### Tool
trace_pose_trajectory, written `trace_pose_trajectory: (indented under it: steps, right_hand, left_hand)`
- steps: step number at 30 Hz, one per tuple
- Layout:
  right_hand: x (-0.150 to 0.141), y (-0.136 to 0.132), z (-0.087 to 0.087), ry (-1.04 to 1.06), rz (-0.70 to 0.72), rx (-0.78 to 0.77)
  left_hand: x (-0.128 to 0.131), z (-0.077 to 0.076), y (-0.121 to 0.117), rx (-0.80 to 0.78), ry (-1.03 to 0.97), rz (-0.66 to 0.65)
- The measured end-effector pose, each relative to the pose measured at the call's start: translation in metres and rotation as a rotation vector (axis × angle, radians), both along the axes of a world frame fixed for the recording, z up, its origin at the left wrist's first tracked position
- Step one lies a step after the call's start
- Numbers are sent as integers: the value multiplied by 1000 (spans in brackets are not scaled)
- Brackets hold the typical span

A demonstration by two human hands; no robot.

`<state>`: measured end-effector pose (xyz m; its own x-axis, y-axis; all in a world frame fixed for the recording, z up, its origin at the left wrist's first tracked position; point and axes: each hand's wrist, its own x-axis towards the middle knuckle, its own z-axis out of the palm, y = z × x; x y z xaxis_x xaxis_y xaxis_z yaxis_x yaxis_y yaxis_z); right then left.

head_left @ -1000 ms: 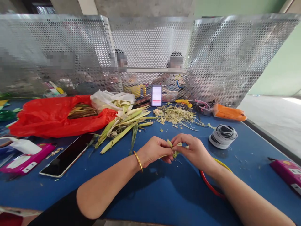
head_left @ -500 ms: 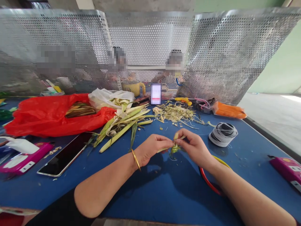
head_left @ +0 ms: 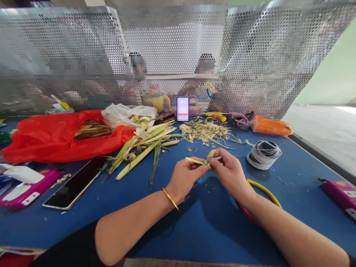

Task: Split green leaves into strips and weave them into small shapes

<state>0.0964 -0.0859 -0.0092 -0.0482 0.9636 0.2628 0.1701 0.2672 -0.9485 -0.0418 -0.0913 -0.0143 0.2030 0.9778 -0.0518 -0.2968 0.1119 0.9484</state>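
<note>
Both hands pinch a small folded piece of pale green leaf strip (head_left: 205, 162) above the blue table. My left hand (head_left: 187, 177), with a gold bangle at the wrist, has its thumb and fingers closed on the left side of the piece. From the other side my right hand (head_left: 226, 168) grips it between thumb and forefinger. Short strip ends stick out to the left and upward; the fingers hide part of the folds. Under my right wrist lies a yellow and red ring (head_left: 265, 190). Long pale leaf strips (head_left: 144, 155) lie beyond my left hand.
Leaf shavings (head_left: 208, 129) are heaped at the back, near an upright phone (head_left: 183, 108). A cord spool (head_left: 264, 155) stands right. Leftward are a red plastic bag (head_left: 50, 137), a dark phone (head_left: 75, 187) and a magenta device (head_left: 30, 191). A perforated metal screen (head_left: 172, 44) borders the back; people sit behind it.
My left hand has turned and shifted slightly right, its thumb now against the folded piece. The piece has been turned, so a pale strip end points left. The view has shifted slightly.
</note>
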Motion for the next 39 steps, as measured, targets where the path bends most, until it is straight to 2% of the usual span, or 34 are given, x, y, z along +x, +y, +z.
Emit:
trace_pose_trajectory:
  steps: [7,15,24,28,32,35,39]
  right_hand:
    - [-1,-2,4,-66,-56,16]
    - [-4,-2,4,232,-13,-257]
    - [-3,-2,5,336,4,-366]
    - [-2,-2,4,326,0,-344]
    - [-4,-2,3,297,-6,-318]
    - [-4,-2,0,212,-14,-201]
    - [-2,1,-4,-27,6,-25]
  left_hand:
    - [-2,1,-1,42,20,39]
    - [-2,0,-1,23,-10,68]
    - [-4,1,0,62,43,-10]
    - [-7,2,2,92,94,-29]
    - [-6,3,3,70,56,-31]
    - [-3,2,4,15,-27,10]
    - [-2,-1,6,-81,-74,69]
